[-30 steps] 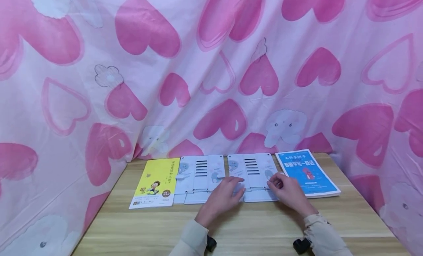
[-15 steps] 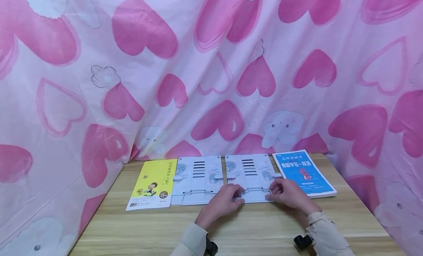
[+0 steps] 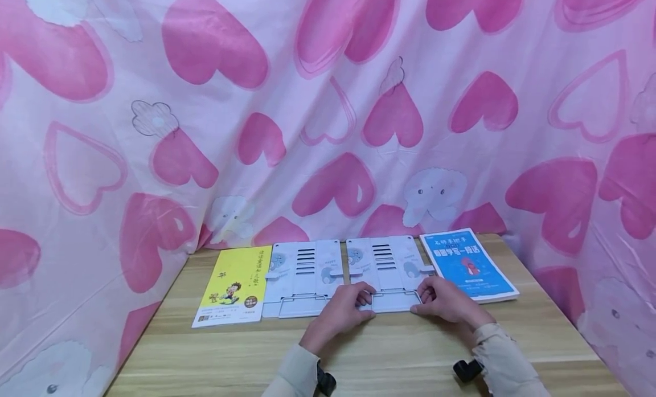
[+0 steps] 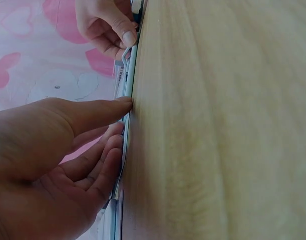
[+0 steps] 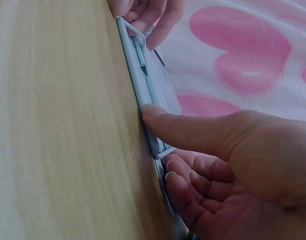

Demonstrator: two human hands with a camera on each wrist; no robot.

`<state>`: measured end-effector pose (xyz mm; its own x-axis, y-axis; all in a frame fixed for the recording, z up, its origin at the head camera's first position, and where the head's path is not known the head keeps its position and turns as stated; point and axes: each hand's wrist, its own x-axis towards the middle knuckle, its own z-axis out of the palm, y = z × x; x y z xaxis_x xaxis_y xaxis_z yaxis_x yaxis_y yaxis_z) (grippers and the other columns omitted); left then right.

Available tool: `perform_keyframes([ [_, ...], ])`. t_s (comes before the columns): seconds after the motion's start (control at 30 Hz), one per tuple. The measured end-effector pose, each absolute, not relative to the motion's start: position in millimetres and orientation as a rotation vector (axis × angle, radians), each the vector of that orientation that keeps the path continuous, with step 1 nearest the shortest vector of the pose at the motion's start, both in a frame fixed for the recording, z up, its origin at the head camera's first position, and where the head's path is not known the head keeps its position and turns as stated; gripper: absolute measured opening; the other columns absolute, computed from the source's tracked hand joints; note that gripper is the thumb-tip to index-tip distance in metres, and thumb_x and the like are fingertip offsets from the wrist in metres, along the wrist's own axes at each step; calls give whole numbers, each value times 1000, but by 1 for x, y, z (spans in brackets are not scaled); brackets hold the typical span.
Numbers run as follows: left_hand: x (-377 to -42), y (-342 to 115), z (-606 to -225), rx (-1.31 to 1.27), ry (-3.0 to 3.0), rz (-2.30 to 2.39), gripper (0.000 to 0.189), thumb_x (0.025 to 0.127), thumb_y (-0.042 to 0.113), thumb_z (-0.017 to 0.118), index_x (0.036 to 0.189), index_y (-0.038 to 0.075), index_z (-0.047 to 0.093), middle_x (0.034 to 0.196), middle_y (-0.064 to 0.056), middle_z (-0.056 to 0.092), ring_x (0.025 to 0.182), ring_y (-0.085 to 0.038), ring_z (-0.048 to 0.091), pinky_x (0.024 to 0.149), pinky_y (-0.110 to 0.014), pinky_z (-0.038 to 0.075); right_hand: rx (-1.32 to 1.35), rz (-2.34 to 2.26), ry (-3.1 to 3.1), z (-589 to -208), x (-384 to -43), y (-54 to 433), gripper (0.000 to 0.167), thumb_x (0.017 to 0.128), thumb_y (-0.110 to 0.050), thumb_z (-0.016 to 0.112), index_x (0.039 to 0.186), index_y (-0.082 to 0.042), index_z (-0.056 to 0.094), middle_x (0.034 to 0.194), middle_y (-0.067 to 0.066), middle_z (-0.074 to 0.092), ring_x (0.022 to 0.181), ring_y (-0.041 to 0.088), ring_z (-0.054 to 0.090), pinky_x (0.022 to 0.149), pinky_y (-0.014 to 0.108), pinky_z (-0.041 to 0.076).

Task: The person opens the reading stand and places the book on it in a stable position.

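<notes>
Two flat, pale book stands with slots and cartoon prints lie side by side on the table in the head view. At the right-hand book stand, my left hand holds the front left corner and my right hand the front right corner. Each thumb lies on the front edge, with the other fingers curled in at the side, as both wrist views show. A bent wire bracket stands up a little from the front ledge between the hands. My left forearm and hand partly cover the left-hand book stand.
A yellow book lies left of the stands, and a thick blue book lies to the right. The wooden table ends at a pink heart-patterned curtain behind them.
Both hands have come down from above the right-hand stand to its front corners, thumbs now at the front edge. The head view has shifted slightly.
</notes>
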<state>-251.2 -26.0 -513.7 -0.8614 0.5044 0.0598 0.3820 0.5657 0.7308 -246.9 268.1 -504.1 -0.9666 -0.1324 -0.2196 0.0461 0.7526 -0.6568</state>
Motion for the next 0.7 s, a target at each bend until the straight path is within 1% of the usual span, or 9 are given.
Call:
perform_keyframes([
  [0.13, -252, -26, -515, 710, 2637, 1202, 43, 90, 12, 90, 129, 9, 73, 101, 3, 74, 90, -8, 64, 84, -21, 58, -97, -1034, 2682, -505, -247, 270, 42, 83, -32, 95, 105, -11, 67, 92, 4, 62, 91, 20, 58, 78, 30, 50],
  [0.27, -253, -25, -517, 637, 2627, 1224, 44, 89, 13, 90, 129, 10, 71, 101, 6, 73, 90, -8, 63, 83, -21, 57, -138, -1029, 2672, -506, -247, 271, 40, 85, -32, 93, 104, -13, 64, 91, 4, 60, 91, 20, 57, 79, 32, 48],
  [0.5, -254, -23, -517, 621, 2627, 1223, 29, 90, 12, 90, 114, 9, 75, 96, 6, 72, 86, -7, 63, 79, -20, 56, -189, -1037, 2664, -508, -247, 272, 38, 88, -30, 92, 104, -15, 60, 91, 4, 57, 91, 20, 57, 79, 35, 45],
  [0.7, -252, -23, -518, 650, 2627, 1209, 18, 92, 10, 87, 106, 12, 76, 90, 9, 69, 81, -3, 59, 75, -19, 53, -187, -1051, 2652, -507, -248, 272, 38, 88, -29, 91, 102, -15, 59, 89, 5, 56, 90, 21, 57, 78, 36, 44],
])
